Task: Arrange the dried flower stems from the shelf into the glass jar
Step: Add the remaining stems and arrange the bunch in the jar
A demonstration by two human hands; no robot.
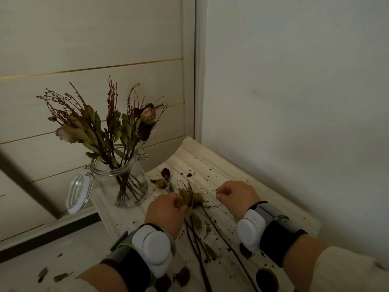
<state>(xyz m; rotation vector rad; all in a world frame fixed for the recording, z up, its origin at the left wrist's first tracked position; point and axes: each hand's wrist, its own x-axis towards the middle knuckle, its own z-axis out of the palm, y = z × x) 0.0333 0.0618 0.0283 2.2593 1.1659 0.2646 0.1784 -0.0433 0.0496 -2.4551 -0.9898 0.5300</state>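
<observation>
Head view looks down on a pale wooden shelf (210,163) running from the lower middle of the frame toward the wall corner. A glass jar (124,178) stands at centre left, its hinged lid (77,192) flopped open to the left, and it already carries a spray of dried stems (109,123) fanning up and outward.

Loose stems (195,226) lie on the shelf at lower centre, just right of the jar. Their long axis runs from the bottom of the frame up toward the middle, with the leafy, flowered heads pointing up-frame, toward the jar side, and the bare cut ends trailing down toward the bottom edge. Two small dark flower heads (165,175) lie separately just above that bunch.

The left hand (166,209) is closed around the leafy top of the bunch. The right hand (235,197) sits a little apart to the right, thumb and forefinger pinched together on what looks like a very thin twig (212,205); it is too fine to be sure.

The risk I see is breakage. Crumbs and leaf bits (231,245) are scattered all over the shelf, so this material sheds easily, and a squeeze at the heads could strip more. The loose stems also cross one another, so lifting one may drag the others. The jar stands close to the shelf's left edge, and pushing stiff stems into its crowded mouth could tip it.
</observation>
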